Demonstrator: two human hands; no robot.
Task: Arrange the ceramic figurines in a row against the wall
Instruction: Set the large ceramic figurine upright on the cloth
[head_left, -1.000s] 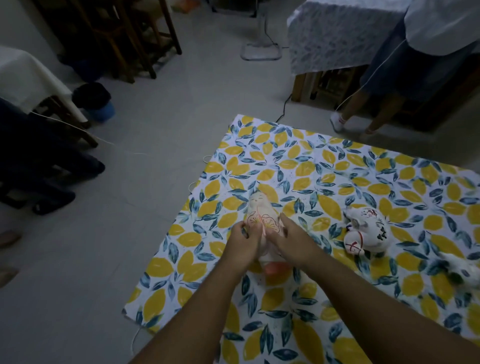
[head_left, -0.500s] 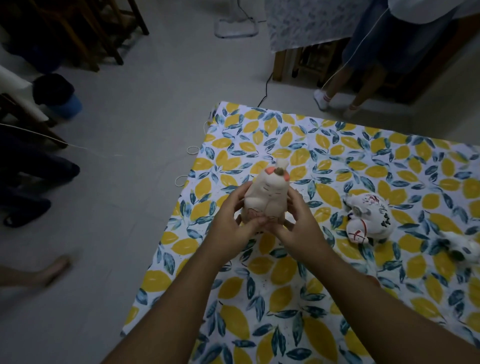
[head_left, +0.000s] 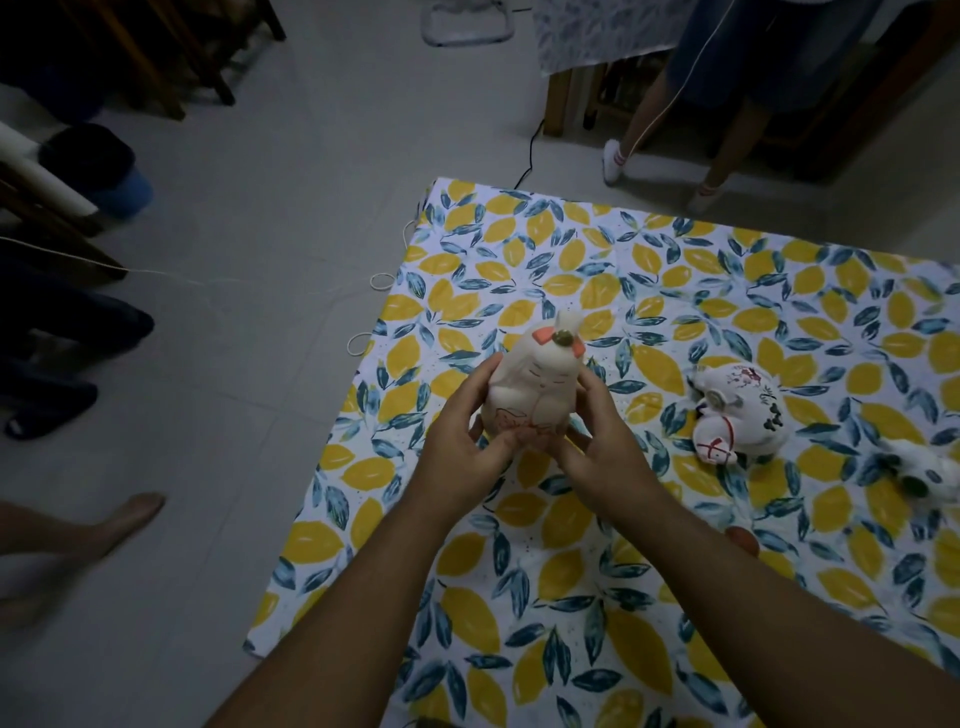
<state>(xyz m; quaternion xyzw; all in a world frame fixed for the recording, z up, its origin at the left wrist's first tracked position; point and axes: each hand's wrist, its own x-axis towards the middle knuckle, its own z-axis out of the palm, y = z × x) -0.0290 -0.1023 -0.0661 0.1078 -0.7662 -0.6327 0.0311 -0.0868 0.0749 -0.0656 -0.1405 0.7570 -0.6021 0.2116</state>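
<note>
Underfoot, a pale tiled floor (head_left: 270, 218) fills the dim room, and on it lies a white cloth printed with yellow lemons and blue-green leaves (head_left: 597, 561), spread flat with one corner pointing toward the far side. Dark wooden chair legs (head_left: 171, 67) stand at the upper left, and a table draped in a pale patterned cover (head_left: 592, 36) stands at the top, with another person's legs in white socks (head_left: 670, 135) beside it. A bare foot (head_left: 111, 527) shows at the left edge.

Over the cloth, the left hand (head_left: 462, 441) and the right hand (head_left: 597, 436) are closed from either side around a cream ceramic figurine with a painted sleeping face and orange-red patches on its head (head_left: 535, 389). It stands upright between the palms, face toward the camera, with the fingers wrapped under its base; whether the base touches the cloth cannot be told. To the right, well apart from the hands, a white ceramic cat figurine with red and black markings (head_left: 737, 421) lies tipped on its side on the cloth. Another white figurine (head_left: 919, 467), blurred, lies near the right edge.
</note>
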